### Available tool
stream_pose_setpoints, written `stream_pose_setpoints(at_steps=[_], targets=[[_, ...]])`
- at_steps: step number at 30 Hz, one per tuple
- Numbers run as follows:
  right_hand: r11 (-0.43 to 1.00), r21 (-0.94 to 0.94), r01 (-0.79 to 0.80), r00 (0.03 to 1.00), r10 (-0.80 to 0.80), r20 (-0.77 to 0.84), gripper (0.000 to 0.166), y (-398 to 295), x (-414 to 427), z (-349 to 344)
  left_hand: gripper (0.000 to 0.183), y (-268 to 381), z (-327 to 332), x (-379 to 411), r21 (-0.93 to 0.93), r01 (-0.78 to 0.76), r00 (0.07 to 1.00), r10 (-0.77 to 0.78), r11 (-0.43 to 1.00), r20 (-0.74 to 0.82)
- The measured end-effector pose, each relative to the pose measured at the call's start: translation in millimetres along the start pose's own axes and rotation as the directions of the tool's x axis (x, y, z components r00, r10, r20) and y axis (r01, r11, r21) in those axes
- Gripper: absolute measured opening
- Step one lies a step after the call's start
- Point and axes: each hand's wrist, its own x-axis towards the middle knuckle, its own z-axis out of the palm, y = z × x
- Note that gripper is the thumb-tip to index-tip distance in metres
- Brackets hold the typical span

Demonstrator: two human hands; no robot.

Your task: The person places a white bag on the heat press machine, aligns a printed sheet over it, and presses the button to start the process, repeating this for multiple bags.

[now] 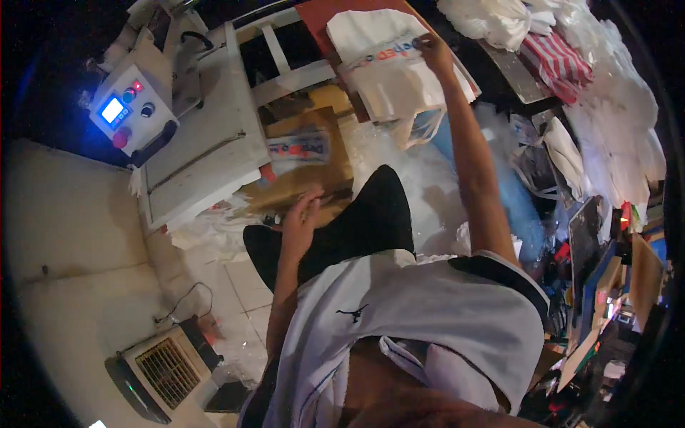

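At the upper right my right hand (436,54) reaches forward, its fingertips pinching the right end of a clear printed film strip (382,52). That strip lies across a stack of white plastic bags (374,27) on a reddish-brown board (322,27). Handle loops hang over the stack's near edge. My left hand (301,220) hovers beside my black-clad knee with its fingers extended, and nothing shows in it. Just ahead of it is an open cardboard box (332,176). A second printed strip (298,150), slightly blurred, lies at the box.
A white machine table (208,128) stands to the left, with a control box (134,109) bearing a lit screen and a red knob. White bags (615,123) and a red-striped bag (556,64) are piled right. A grilled appliance (166,372) and a cable (184,299) are lower left.
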Motion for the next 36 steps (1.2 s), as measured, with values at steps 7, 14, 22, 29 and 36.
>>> stream_pose_setpoints(at_steps=[7, 14, 22, 29, 36], targets=[[0.819, -0.565, -0.104, 0.944, -0.097, -0.314, 0.045, 19.5, -4.4, 13.8, 0.028, 13.7, -73.9, -18.1, 0.250, -0.080, 0.957, 0.145, 0.965, -0.252], [0.734, -0.676, -0.061, 0.995, 0.095, 0.013, 0.091, -45.0, -47.4, 62.7, 0.033, 52.3, -167.2, 5.4, 0.455, -0.135, 0.723, 0.402, 0.880, -0.563], [0.768, -0.639, -0.044, 0.992, 0.107, 0.060, 0.105, -21.1, -41.6, 57.4, 0.042, 99.4, -249.2, 42.8, 0.866, -0.124, 0.603, 0.730, 0.484, -0.321], [0.752, -0.659, -0.026, 0.992, 0.101, 0.077, 0.115, -28.7, -46.7, 50.5, 0.035, 95.6, -277.8, 58.2, 0.983, -0.005, 0.603, 0.785, 0.183, -0.144], [0.776, -0.630, 0.010, 0.993, 0.066, 0.098, 0.110, -32.9, -46.7, 42.7, 0.025, 102.4, -289.4, 64.5, 0.885, -0.101, 0.658, 0.698, 0.455, -0.283]])
